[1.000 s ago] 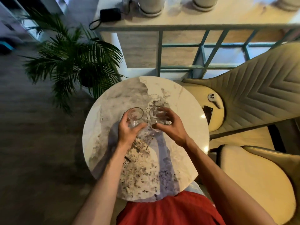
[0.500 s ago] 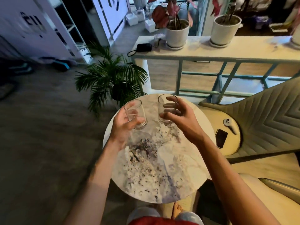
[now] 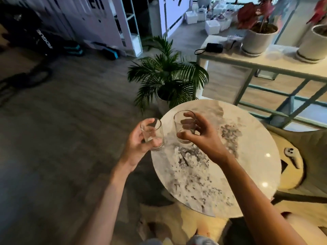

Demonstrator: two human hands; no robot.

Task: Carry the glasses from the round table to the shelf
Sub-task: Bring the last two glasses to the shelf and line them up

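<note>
Two clear, empty drinking glasses are in the air above the round marble table (image 3: 230, 174). My left hand (image 3: 138, 145) grips the left glass (image 3: 152, 133) round its side, just past the table's left edge. My right hand (image 3: 200, 137) holds the right glass (image 3: 183, 126) with fingers curled over its rim and thumb at its base, above the table's upper left part. Both glasses stand roughly upright. A white shelf unit (image 3: 127, 23) stands at the far wall, upper middle.
A potted palm (image 3: 168, 80) stands on the floor just beyond the table. A console (image 3: 265, 68) with potted plants (image 3: 258, 32) and a black pouch (image 3: 214, 47) runs along the right. Cushioned chairs (image 3: 300, 156) sit right of the table. Grey floor spreads out to the left.
Both glasses have been lifted off the table and moved left. The view has risen and swung left, showing more floor and the far wall.
</note>
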